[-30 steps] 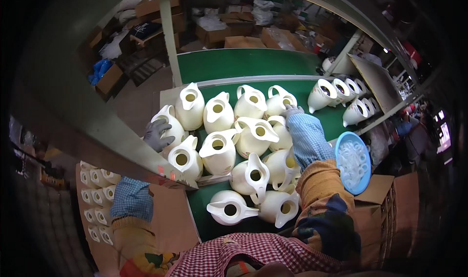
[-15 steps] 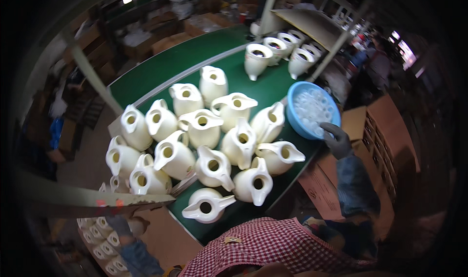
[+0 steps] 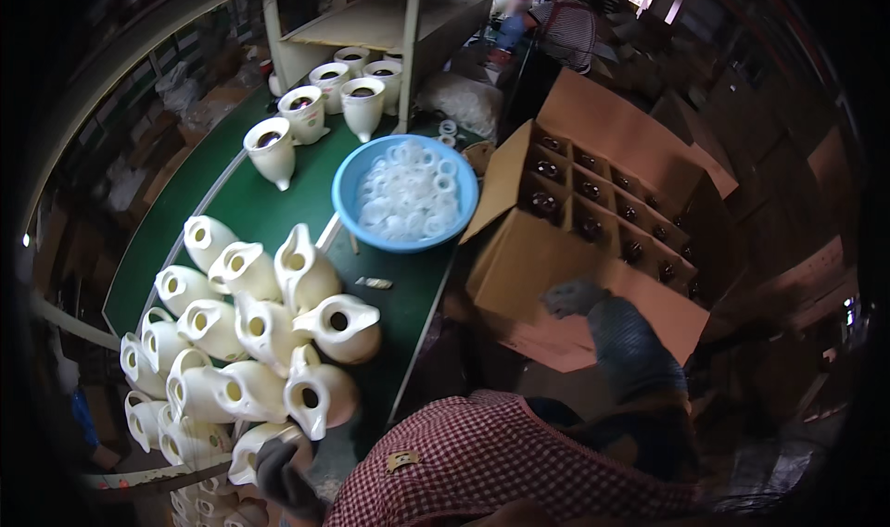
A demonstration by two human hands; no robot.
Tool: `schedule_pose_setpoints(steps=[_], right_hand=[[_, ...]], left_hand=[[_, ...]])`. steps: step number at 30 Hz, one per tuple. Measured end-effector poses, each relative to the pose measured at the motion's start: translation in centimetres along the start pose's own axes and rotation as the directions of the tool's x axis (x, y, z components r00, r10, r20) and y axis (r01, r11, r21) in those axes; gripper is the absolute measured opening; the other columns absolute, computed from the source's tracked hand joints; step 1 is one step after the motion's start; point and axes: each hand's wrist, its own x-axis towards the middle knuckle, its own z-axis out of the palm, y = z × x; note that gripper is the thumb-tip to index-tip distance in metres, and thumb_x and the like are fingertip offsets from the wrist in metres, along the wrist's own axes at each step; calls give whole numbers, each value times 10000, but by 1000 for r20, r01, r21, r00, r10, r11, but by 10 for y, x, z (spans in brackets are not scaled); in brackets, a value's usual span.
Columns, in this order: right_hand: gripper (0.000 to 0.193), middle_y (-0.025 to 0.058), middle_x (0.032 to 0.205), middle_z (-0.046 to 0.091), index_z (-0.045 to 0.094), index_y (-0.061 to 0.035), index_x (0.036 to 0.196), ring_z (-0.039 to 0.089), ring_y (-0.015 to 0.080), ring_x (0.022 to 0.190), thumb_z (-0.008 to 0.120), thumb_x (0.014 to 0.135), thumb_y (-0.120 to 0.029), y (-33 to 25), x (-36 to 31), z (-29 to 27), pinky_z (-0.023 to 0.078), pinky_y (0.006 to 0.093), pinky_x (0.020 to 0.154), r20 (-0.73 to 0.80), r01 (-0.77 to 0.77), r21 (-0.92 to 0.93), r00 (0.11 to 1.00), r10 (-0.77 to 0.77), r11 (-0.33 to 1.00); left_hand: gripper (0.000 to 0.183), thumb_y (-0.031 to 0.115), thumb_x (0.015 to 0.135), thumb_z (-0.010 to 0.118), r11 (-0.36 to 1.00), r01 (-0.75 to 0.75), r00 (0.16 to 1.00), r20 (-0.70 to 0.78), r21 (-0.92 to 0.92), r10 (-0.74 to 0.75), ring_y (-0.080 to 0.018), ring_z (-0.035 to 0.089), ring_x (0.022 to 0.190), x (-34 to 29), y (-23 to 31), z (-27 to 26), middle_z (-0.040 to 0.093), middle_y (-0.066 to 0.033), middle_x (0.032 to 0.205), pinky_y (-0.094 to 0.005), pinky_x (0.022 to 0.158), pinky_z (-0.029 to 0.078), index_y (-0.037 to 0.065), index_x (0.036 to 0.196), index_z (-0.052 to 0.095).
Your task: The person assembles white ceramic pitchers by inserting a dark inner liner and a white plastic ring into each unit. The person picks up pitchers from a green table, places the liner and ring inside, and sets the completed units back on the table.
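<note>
"What are your two hands doing?"

"My left hand (image 3: 286, 476) has bent fingers and is right beside a white jug (image 3: 267, 432). I can't tell if it pinches it. My right hand (image 3: 573, 297) is by the near side of a big brown box (image 3: 519, 267). Its fingers curl a bit, but it's blurry, so I can't tell if they pinch anything."

"What's in the box?"

"Shiny dark round things (image 3: 544, 203) in little square rooms, just past my right hand."

"And past your left hand?"

"More white jugs (image 3: 278, 343), crowded on a green table (image 3: 399, 291). Farther out, between my hands, there's a blue bowl (image 3: 408, 245) full of see-through rings (image 3: 408, 189). Past it, leftward, stand white cup shapes (image 3: 273, 162) with dark tops."
</note>
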Motion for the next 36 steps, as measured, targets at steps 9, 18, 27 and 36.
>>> schedule_pose_setpoints(steps=[9, 18, 27, 36], right_hand=[[578, 148, 1331, 671, 588, -147, 1433, 619, 288, 1243, 664, 949, -455, -10, 30, 3, 445, 409, 1084, 37, 91, -845, 993, -113, 527], [346, 138, 1151, 733, 702, -62, 1227, 720, 228, 993, 690, 968, -291, -244, 35, -63, 581, 340, 848, 38, 555, -770, 532, -846, 314], [890, 226, 1514, 483, 476, -77, 1475, 502, 380, 1371, 630, 838, -678, -257, 109, -85, 391, 445, 1141, -113, -51, -975, 953, -281, 217], [812, 221, 1528, 470, 559, -76, 1446, 497, 347, 1385, 657, 881, -651, -241, 130, -94, 389, 418, 1156, -180, -17, -960, 801, -571, 278]], left_hand=[[476, 119, 938, 692, 664, 619, 417, 892, -420, 175, -227, 659, 1133, 140, 76, 357, 673, -157, 1269, -358, 973, 524, -28, 1375, 577], [269, 226, 950, 673, 917, 360, 409, 913, -174, 13, -256, 724, 950, 128, 28, 511, 734, -121, 1069, -358, 841, 575, 95, 1180, 723], [314, 289, 974, 650, 903, 402, 192, 978, -150, 77, -274, 682, 1121, 143, 17, 501, 719, -143, 1210, -375, 990, 528, 117, 1226, 722], [423, 299, 970, 636, 868, 391, 392, 909, -305, 143, -324, 651, 1178, 180, 20, 437, 680, -184, 1277, -418, 997, 513, 69, 1324, 647]])
